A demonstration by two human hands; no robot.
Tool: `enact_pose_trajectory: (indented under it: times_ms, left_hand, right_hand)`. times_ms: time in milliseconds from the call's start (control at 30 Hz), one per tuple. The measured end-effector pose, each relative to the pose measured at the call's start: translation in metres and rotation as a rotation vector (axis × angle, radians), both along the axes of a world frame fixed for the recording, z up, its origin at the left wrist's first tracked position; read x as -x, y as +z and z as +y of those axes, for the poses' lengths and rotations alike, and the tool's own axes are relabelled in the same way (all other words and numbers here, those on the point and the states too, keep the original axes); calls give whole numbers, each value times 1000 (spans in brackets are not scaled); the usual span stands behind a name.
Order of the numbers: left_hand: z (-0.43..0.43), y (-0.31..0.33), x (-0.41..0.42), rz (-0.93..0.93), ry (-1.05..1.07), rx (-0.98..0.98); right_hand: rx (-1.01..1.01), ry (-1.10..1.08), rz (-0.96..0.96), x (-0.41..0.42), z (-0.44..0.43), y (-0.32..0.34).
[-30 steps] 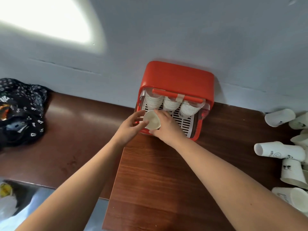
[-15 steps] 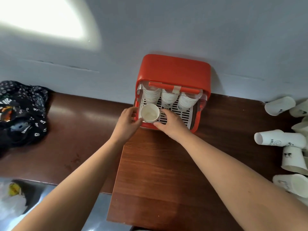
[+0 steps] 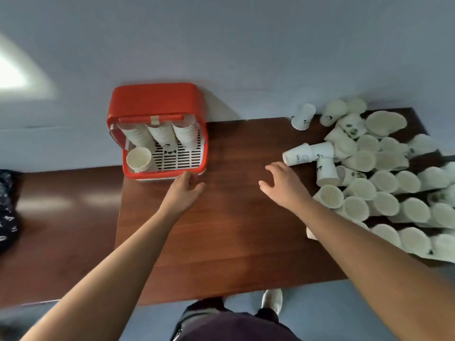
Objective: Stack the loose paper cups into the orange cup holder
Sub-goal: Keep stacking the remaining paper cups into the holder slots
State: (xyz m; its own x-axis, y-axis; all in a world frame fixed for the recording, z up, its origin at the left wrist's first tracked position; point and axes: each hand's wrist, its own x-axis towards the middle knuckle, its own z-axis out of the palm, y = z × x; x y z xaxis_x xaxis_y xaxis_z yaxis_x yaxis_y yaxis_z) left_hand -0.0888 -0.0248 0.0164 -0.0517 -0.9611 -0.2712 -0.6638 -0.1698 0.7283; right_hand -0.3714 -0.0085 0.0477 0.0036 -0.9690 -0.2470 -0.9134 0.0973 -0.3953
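Note:
The orange cup holder [image 3: 155, 99] stands against the wall on the brown table, with three stacks of white cups [image 3: 160, 135] hanging inside it. A single paper cup [image 3: 138, 159] sits upright in its front left corner on the slotted tray. My left hand [image 3: 184, 190] rests at the holder's front right edge, fingers loosely curled and holding nothing. My right hand [image 3: 283, 183] hovers over the table with fingers spread, just left of a large pile of loose paper cups [image 3: 384, 183]. The nearest lying cup [image 3: 298, 155] is right by its fingertips.
The brown table [image 3: 234, 230] ends near my body, with blue floor and a white shoe [image 3: 272, 300] below. A dark patterned bag [image 3: 6, 210] lies at the far left on a lower surface. The loose cups cover the table's right side.
Both hands have let go of the cup, which now sits in the holder's front left corner. My right hand has swung right toward the cup pile. The camera has turned right.

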Motion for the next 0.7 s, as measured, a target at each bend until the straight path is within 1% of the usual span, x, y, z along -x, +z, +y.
enact_pose_trajectory:
  times_ms: [100, 233, 367, 500, 600, 700]
  left_hand:
    - [13, 9, 84, -31, -170, 21]
    - [31, 14, 174, -43, -311, 7]
    - [55, 7, 257, -60, -464, -36]
    - [75, -14, 313, -193, -627, -103]
    - [87, -38, 333, -313, -771, -112]
    - [100, -50, 345, -369, -768, -99]
  right_hand:
    - [38, -73, 42, 77, 37, 14]
    - [55, -168, 62, 161, 81, 25]
    - [6, -223, 73, 225, 128, 21]
    - [-23, -261, 37, 251, 163, 6]
    - [-63, -212, 65, 251, 182, -13]
    - [-43, -170, 109, 244, 192, -34]
